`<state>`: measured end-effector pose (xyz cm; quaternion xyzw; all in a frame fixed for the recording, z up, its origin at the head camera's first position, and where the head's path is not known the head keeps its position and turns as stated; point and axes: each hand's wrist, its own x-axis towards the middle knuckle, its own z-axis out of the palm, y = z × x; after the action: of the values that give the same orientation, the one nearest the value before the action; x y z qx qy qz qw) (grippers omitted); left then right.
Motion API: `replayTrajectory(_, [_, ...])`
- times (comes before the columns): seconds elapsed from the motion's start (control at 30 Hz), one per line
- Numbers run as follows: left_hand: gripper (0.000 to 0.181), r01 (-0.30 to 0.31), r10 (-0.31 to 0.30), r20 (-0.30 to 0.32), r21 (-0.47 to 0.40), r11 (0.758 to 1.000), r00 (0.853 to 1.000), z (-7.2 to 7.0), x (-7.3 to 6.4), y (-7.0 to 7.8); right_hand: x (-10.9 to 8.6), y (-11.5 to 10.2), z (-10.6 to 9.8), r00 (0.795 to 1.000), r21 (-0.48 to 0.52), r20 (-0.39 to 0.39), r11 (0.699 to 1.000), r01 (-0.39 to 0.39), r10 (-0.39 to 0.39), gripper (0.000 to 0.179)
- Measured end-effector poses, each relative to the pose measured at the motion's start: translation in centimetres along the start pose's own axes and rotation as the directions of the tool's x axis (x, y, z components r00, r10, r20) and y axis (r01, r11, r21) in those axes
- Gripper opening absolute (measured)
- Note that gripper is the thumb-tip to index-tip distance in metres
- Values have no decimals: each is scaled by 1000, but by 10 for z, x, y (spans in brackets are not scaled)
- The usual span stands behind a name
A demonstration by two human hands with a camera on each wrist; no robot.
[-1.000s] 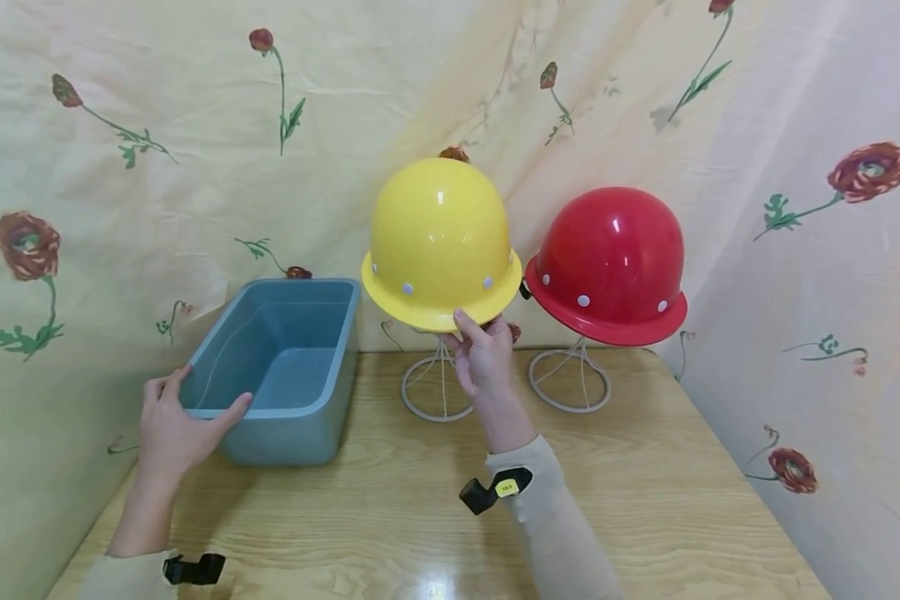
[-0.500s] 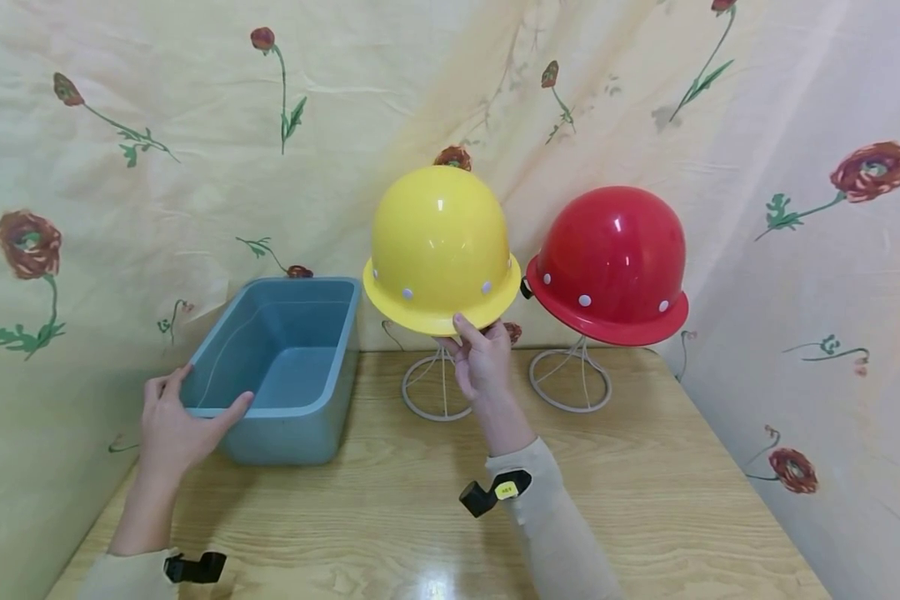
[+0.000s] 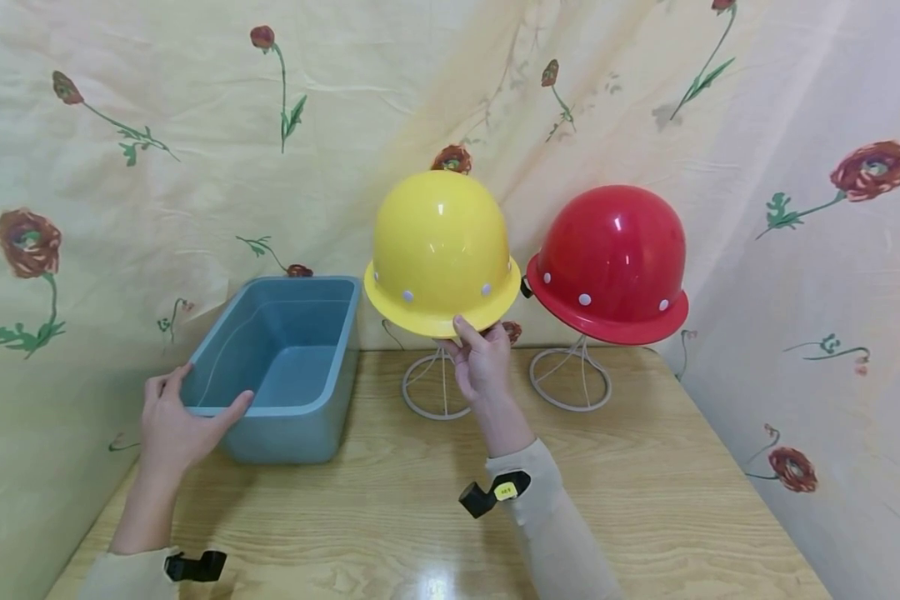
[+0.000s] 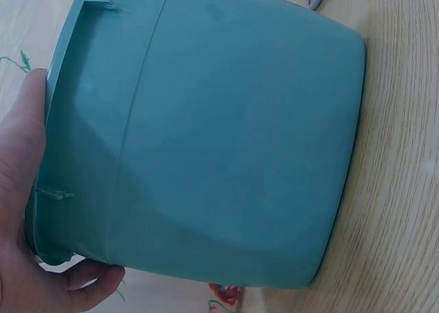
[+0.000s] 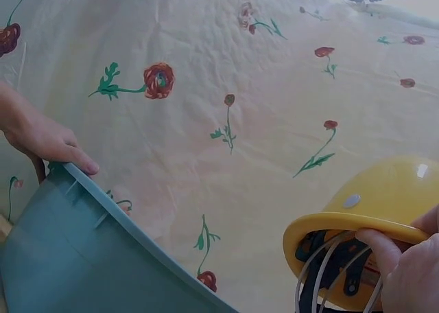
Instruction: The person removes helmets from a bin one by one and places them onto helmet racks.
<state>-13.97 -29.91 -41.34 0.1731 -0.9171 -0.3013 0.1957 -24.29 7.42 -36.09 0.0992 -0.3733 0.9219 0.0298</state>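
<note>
My right hand [image 3: 483, 358] pinches the front brim of a yellow hard hat [image 3: 441, 246], thumb on top and fingers beneath. Under that hat is a white wire stand [image 3: 444, 415]; in the right wrist view its wires run up into the hard hat [image 5: 391, 196] beside the dark inner straps. My left hand [image 3: 176, 425] grips the near left corner of a blue-green plastic tub [image 3: 330, 383], thumb along the front rim. The left wrist view shows the tub's outer wall [image 4: 233, 134]. Whether the hat's weight rests on the stand cannot be told.
A red hard hat [image 3: 613, 258] sits tilted on a second wire stand [image 3: 570, 408], just right of the yellow one. All stand on a wood-grain table [image 3: 390, 517]. Flower-patterned cloth [image 3: 157, 75] hangs close behind and along both sides.
The yellow hard hat has come down slightly over its stand, with my right hand still holding its brim. My left hand and the tub have stayed in place.
</note>
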Motion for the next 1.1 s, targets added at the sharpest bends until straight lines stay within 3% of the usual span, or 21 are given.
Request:
replayTrajectory(0.6, [114,9,-10,12,17,1000,1000,1,-1,0,-2,8,-5,997,21,-67,999,-31,32,43])
replayTrajectory(1.1, [113,4,-4,2,9,1000,1000,0,0,1,-6,12,-11,998,-8,-37,999,-41,41,41])
